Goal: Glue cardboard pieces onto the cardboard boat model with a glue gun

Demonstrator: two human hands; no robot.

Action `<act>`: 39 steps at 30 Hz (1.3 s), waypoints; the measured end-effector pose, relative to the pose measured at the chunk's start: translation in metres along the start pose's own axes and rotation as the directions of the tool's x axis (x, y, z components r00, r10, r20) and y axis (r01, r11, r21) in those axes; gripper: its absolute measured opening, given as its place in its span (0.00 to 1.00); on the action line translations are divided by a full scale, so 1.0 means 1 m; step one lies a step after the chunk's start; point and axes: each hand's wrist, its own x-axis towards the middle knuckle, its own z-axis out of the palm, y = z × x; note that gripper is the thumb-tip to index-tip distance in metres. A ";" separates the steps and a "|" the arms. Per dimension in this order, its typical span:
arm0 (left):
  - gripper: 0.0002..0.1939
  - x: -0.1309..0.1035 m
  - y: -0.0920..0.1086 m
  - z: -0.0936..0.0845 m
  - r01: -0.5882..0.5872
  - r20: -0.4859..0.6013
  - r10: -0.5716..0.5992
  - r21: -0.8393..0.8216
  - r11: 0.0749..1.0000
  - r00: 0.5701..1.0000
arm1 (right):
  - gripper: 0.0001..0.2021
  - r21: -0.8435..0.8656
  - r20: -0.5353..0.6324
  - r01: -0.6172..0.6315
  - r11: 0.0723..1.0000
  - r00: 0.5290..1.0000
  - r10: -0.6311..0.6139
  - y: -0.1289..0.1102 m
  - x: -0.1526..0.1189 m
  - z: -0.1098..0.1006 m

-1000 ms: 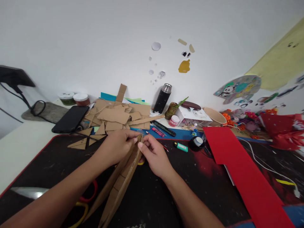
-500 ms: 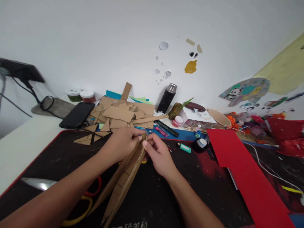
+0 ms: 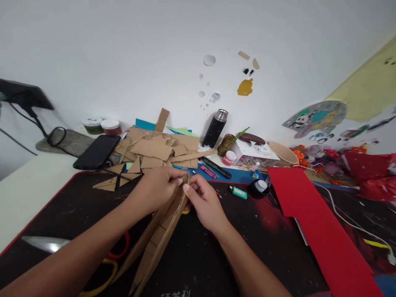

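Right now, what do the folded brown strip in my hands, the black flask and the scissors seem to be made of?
Folded brown strip: matt cardboard, probably corrugated, judging by its creases and rough edge. Black flask: likely coated metal, since its cap shines silver. Scissors: polished metal blade, judging by its glint; the smooth red and yellow handles look like plastic.

Wall (image 3: 139, 53): is glowing pale grey under soft, diffuse light, dimming toward the top
Scissors blade (image 3: 46, 244): is catching a small white glare
Flask cap (image 3: 222, 115): is glinting faintly
Desk mat (image 3: 222, 255): is sinking into dimness, hiding fine detail
Folded cardboard (image 3: 159, 237): is shading its inner side
Red wrapping (image 3: 368, 173): is blurring and stretching near the right edge
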 end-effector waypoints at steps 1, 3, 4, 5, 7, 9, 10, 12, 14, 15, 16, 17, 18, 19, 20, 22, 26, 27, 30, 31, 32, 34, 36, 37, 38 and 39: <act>0.20 0.000 0.000 0.000 -0.008 -0.002 0.008 0.003 1.000 1.000 | 0.18 0.003 0.002 0.002 1.000 1.000 -0.002 0.000 0.000 0.000; 0.20 0.000 0.000 0.000 -0.013 -0.015 0.014 0.011 1.000 1.000 | 0.18 0.005 0.003 0.005 1.000 1.000 -0.005 0.001 0.000 0.000; 0.20 0.000 0.000 0.000 -0.013 -0.018 0.013 0.012 1.000 1.000 | 0.18 0.004 0.001 0.005 1.000 1.000 -0.005 0.001 0.000 0.000; 0.20 0.000 0.000 0.000 -0.013 -0.017 0.013 0.011 1.000 1.000 | 0.18 0.003 -0.002 0.005 1.000 1.000 -0.005 0.002 0.000 0.000; 0.20 0.000 0.001 0.000 -0.015 -0.006 0.015 0.003 1.000 1.000 | 0.18 0.000 -0.005 0.005 1.000 1.000 -0.005 0.002 0.000 0.000; 0.20 0.000 0.001 -0.001 -0.025 0.005 0.025 -0.005 1.000 1.000 | 0.18 -0.001 -0.007 0.009 1.000 1.000 -0.009 0.002 0.001 0.000; 0.20 0.000 0.001 -0.001 -0.029 0.007 0.029 -0.005 1.000 1.000 | 0.19 0.000 -0.007 0.009 1.000 1.000 -0.010 0.001 0.001 0.000; 0.19 0.000 0.001 0.000 -0.033 0.005 0.033 0.002 0.999 0.999 | 0.19 0.002 -0.004 0.010 1.000 1.000 -0.010 0.001 0.001 0.001; 0.20 0.000 0.001 0.000 -0.030 0.002 0.030 0.005 1.000 1.000 | 0.19 0.007 -0.005 0.010 1.000 1.000 -0.010 0.001 0.001 0.001; 0.20 0.000 0.001 0.000 -0.027 0.007 0.027 -0.002 1.000 1.000 | 0.19 0.009 -0.008 0.009 1.000 1.000 -0.009 0.001 0.001 0.001; 0.20 0.000 0.001 0.000 -0.023 0.014 0.024 -0.015 1.000 1.000 | 0.19 0.010 -0.012 0.007 1.000 1.000 -0.007 0.001 0.000 0.001; 0.20 0.001 0.001 0.000 -0.020 0.020 0.021 -0.028 0.999 1.000 | 0.19 0.009 -0.013 0.004 1.000 1.000 -0.004 0.000 0.000 0.001; 0.20 0.001 0.001 0.000 -0.017 0.021 0.018 -0.037 0.999 1.000 | 0.19 0.009 -0.010 0.002 1.000 1.000 -0.001 0.000 0.000 0.001; 0.21 0.001 0.001 0.000 -0.013 0.017 0.014 -0.038 0.999 1.000 | 0.19 0.009 -0.007 0.000 1.000 1.000 0.000 0.000 0.000 0.001; 0.21 0.001 0.000 0.000 -0.011 0.014 0.011 -0.035 0.999 1.000 | 0.19 0.009 -0.003 0.001 1.000 1.000 -0.001 0.000 0.000 0.001; 0.20 0.001 0.000 0.000 -0.008 0.011 0.009 -0.027 1.000 1.000 | 0.19 0.008 -0.003 0.003 1.000 1.000 -0.003 0.001 0.000 0.001; 0.20 0.001 0.000 0.000 -0.013 0.025 0.014 -0.028 1.000 1.000 | 0.19 0.006 -0.013 -0.005 1.000 1.000 0.005 0.002 0.001 0.001; 0.20 0.001 0.000 0.000 -0.011 0.024 0.011 -0.025 1.000 1.000 | 0.18 0.007 -0.013 -0.004 1.000 1.000 0.004 0.002 0.001 0.001; 0.20 0.002 0.000 0.000 0.008 0.026 -0.008 -0.025 1.000 1.000 | 0.19 0.020 -0.009 -0.002 1.000 1.000 0.003 0.002 0.002 0.001; 0.20 0.002 0.000 0.000 0.011 0.027 -0.011 -0.026 1.000 1.000 | 0.19 0.023 -0.007 -0.006 1.000 1.000 0.006 0.002 0.002 0.001; 0.20 0.002 0.000 0.000 0.009 0.029 -0.008 -0.027 1.000 1.000 | 0.19 0.026 -0.007 -0.010 1.000 1.000 0.010 0.002 0.002 0.001; 0.20 0.002 0.000 0.000 -0.006 0.030 0.006 -0.031 1.000 1.000 | 0.19 0.031 -0.010 -0.016 0.999 1.000 0.017 0.001 0.002 0.001; 0.20 0.001 0.000 0.000 -0.023 0.026 0.024 -0.039 0.999 0.999 | 0.19 0.034 -0.011 -0.013 0.999 1.000 0.013 0.002 0.002 0.002; 0.19 0.001 0.000 0.000 -0.026 0.023 0.027 -0.044 0.999 0.999 | 0.19 0.038 -0.011 -0.007 0.999 1.000 0.008 0.002 0.002 0.002; 0.19 0.000 0.000 0.000 -0.028 0.021 0.029 -0.047 0.998 0.999 | 0.19 0.041 -0.011 -0.003 0.999 1.000 0.003 0.003 0.002 0.002; 0.18 0.000 0.000 0.000 -0.029 0.019 0.030 -0.048 0.998 0.999 | 0.18 0.042 -0.010 0.001 0.999 1.000 0.000 0.004 0.002 0.002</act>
